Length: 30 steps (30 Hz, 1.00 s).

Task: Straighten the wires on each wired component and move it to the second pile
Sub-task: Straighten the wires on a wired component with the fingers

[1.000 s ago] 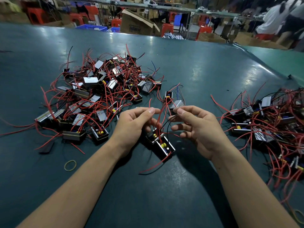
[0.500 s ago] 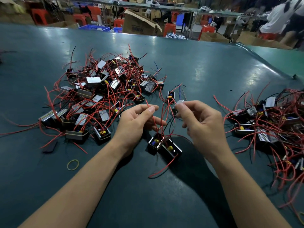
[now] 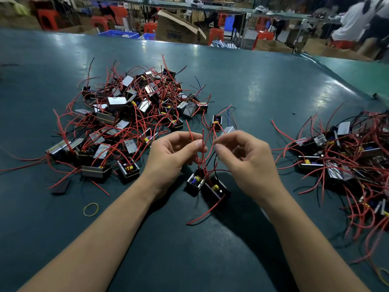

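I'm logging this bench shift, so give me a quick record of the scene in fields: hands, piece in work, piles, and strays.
left hand: pinches a red wire
right hand: pinches a wire
in work: two black components on the table below the hands, wires up
left pile: large, tangled
right pile: smaller
strays: rubber band; single component behind the hands

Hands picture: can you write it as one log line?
step: straightening wires | left hand: pinching red wires | right hand: pinching wires | two components: on table, between piles
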Each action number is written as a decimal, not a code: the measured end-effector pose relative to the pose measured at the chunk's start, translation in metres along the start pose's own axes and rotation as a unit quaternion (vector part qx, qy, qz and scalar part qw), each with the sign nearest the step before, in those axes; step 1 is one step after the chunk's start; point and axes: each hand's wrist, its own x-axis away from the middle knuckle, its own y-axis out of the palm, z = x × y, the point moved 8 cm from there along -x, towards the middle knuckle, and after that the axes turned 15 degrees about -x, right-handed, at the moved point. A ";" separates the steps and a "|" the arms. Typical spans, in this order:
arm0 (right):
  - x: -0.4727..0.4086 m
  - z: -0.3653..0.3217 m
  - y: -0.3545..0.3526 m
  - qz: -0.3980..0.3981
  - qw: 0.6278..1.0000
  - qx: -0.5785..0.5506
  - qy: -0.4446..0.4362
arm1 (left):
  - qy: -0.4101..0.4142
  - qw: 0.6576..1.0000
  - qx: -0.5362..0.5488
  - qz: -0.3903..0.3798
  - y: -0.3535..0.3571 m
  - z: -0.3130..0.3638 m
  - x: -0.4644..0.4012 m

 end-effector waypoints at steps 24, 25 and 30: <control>-0.001 0.002 -0.009 -0.044 0.964 -0.237 0.108 | 0.045 0.978 -0.103 0.174 -0.027 0.003 0.001; -0.001 0.002 -0.011 -0.034 0.966 -0.234 0.103 | 0.079 0.956 -0.182 0.217 -0.031 0.010 0.006; -0.001 -0.002 -0.013 0.002 0.975 -0.215 0.061 | 0.392 0.825 -0.352 0.206 -0.006 0.059 0.040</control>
